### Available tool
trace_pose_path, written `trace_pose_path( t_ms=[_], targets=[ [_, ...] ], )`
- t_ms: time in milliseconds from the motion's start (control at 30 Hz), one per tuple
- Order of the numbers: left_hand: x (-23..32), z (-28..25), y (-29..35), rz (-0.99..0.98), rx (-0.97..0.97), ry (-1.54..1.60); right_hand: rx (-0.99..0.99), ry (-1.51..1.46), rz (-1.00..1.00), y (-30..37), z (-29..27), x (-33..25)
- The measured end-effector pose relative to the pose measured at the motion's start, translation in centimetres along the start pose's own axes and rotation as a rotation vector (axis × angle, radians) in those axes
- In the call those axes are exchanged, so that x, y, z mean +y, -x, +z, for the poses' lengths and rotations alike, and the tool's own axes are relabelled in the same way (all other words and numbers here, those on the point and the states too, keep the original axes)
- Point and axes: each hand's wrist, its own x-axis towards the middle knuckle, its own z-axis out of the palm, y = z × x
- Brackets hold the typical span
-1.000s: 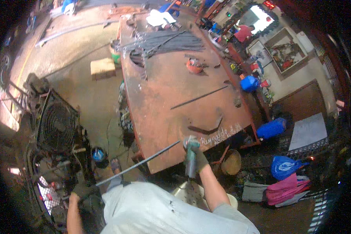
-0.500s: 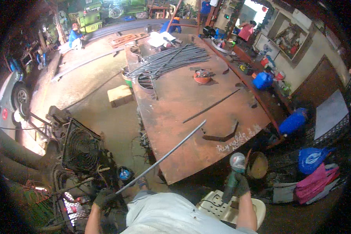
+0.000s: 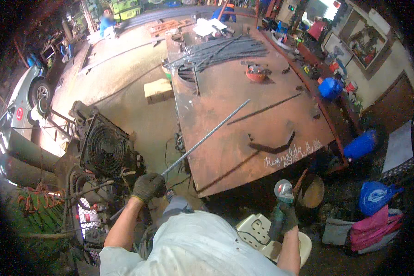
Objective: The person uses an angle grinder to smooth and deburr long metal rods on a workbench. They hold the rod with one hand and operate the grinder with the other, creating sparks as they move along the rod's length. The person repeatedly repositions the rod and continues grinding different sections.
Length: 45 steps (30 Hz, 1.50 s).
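the ribbed steel rod (image 3: 207, 138) slanted up and away from the left hand (image 3: 148, 187), its far end over the rusty table (image 3: 221, 168); whether that tip touched the top could not be told. the gloved left hand was closed round the rod, fingers curled tight, and the glove hid the stretch it gripped. a dark length showed below the wrist, but whether it was the same rod was unclear.

the right hand (image 3: 288, 217), gloved too, was wrapped round the body of an angle grinder (image 3: 276, 223), pinching it beside the table's near edge. its pale round disc faced up; its fingertips were hard to make out, and whether the disc was spinning could not be told. a cream plastic chair (image 3: 252, 228) stood below, partly hidden by the grinder, the forearm and the wearer's shirt (image 3: 202, 239).

on the table lay a bent dark bar (image 3: 275, 149), a straight bar (image 3: 264, 109) and, farther off, a bundle of rods (image 3: 230, 49). an orange-red object (image 3: 256, 73) near them was too blurred to name. at left, the dark rim cut off a car (image 3: 25, 101).
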Motion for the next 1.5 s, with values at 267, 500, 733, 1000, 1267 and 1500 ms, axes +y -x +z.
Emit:
trace_pose_path(
  t_ms=[267, 500, 733, 1000, 1267, 1500],
  targets=[
    [-3.5, 0.3, 3.4, -0.142, -0.003, -0.198, 0.020, 0.119, 0.040, -1.7, -1.9, 0.2],
    [-5.1, 0.7, 4.4, -0.180, 0.019, -0.243, 0.004, 0.315, -0.003, -2.3, 3.3, -1.7],
    [-6.3, 0.8, 7.4, -0.223, 0.067, -0.311, 0.033, 0.257, 0.074, -1.2, 11.4, -3.7],
    [-6.0, 4.5, 10.7, -0.333, -0.060, -0.294, -0.112, 0.759, -0.047, -12.4, 9.6, -6.3],
    [-5.3, 10.6, 16.1, -0.375, 0.132, -0.315, -0.296, 0.842, 0.064, -18.9, 16.3, -6.8],
    [-6.9, 13.2, 16.7, -0.289, 0.078, -0.327, -0.426, 0.688, 0.385, -22.1, 18.8, -5.8]
  ],
)
